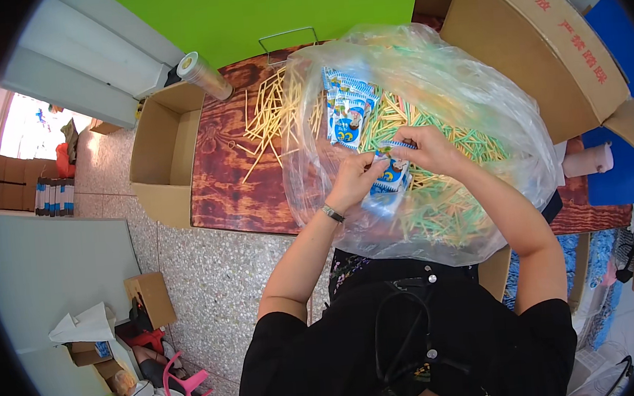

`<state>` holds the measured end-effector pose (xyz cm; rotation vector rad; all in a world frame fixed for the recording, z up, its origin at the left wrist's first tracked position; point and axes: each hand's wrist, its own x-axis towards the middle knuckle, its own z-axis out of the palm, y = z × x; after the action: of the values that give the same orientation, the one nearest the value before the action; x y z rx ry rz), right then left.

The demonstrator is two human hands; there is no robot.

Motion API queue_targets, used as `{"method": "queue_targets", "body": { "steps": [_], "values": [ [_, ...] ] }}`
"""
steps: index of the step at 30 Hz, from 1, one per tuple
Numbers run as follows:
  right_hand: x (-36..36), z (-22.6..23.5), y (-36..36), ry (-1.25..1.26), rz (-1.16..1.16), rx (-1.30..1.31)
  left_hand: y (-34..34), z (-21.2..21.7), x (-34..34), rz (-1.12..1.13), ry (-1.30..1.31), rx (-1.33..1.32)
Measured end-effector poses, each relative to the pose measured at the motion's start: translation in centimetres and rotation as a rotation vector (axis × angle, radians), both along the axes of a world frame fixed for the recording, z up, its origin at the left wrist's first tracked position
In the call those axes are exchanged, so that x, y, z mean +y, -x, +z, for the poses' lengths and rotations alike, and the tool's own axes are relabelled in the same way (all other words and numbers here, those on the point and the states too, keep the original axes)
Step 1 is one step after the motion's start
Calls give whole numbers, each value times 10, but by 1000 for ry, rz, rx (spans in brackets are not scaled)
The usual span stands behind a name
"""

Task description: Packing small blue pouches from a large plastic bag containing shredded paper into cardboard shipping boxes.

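Both my hands pinch a small blue-and-white packet (397,163) between them, over a large clear plastic bag (305,191). My left hand (354,181) grips its left side with thumb and fingers pressed together. On the packet's upper right edge, my right hand (432,149) is closed in a pinch. More blue-and-white packets (347,121) lie in an overlapping stack just beyond my left hand. Another packet lies partly hidden beneath my hands. Many thin green and pale yellow sticks (476,137) fill the bag around and under my hands.
Loose yellow sticks (273,116) are scattered on the reddish wooden table (231,193). A clear canister (205,76) stands at the far left corner, by an open cardboard box (164,143). A large open carton (536,47) is at right, near a pale roll (588,161). Other people sit at lower left and right.
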<state>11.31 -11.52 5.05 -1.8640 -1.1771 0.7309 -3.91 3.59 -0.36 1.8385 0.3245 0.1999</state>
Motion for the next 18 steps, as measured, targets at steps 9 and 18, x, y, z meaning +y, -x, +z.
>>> {"method": "queue_targets", "body": {
  "steps": [9,18],
  "values": [
    [-18,3,-78,-133,180,-352,-17,6,-12,93,4,-90],
    [-38,30,-207,339,-100,-905,-22,-1,-17,91,-58,-72]
  ]
}}
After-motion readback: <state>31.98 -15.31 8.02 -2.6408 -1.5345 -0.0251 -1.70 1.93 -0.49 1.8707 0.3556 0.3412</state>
